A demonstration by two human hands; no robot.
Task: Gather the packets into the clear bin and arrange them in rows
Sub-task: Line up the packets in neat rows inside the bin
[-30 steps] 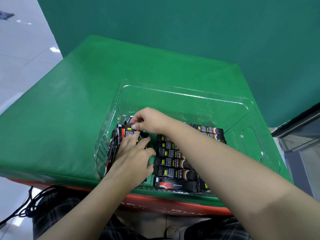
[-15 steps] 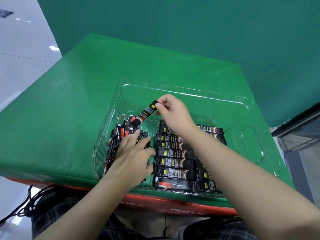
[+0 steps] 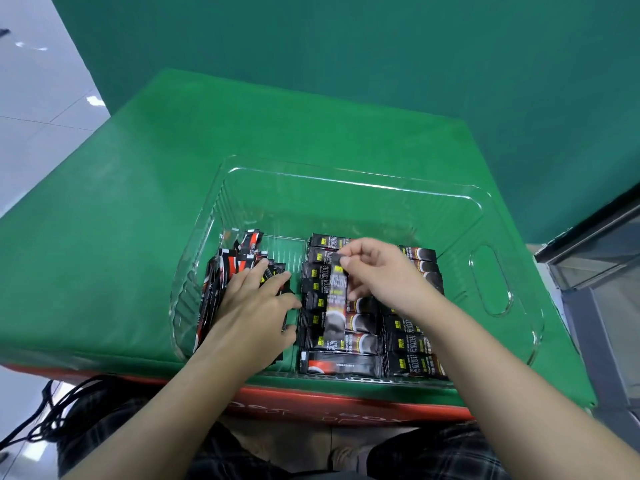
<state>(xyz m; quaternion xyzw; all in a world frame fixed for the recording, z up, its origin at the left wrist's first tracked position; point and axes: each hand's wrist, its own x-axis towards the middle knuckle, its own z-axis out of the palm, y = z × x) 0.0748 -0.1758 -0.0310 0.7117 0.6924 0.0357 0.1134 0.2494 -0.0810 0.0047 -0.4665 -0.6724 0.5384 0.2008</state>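
Note:
A clear plastic bin [image 3: 349, 180] stands on the green table. Inside it, black stick packets lie flat in two neat rows [image 3: 360, 362] at the centre and right. A loose bunch of black and red packets [image 3: 242, 251] stands on edge against the bin's left wall. My left hand [image 3: 252, 306] lies flat on that bunch, fingers straight. My right hand [image 3: 381, 271] pinches the top end of one black packet [image 3: 337, 296], which hangs lengthwise over the left row.
The bin's far half is bare, with a handle cut-out [image 3: 491, 278] in its right wall. The green cloth [image 3: 138, 202] covers a red box edge near me. A grey cabinet [image 3: 606, 271] stands to the right, and black cables [image 3: 52, 417] lie lower left.
My right hand took one packet from the left bunch, lifted it, and carried it right and down over the left row. My left hand stayed on the bunch.

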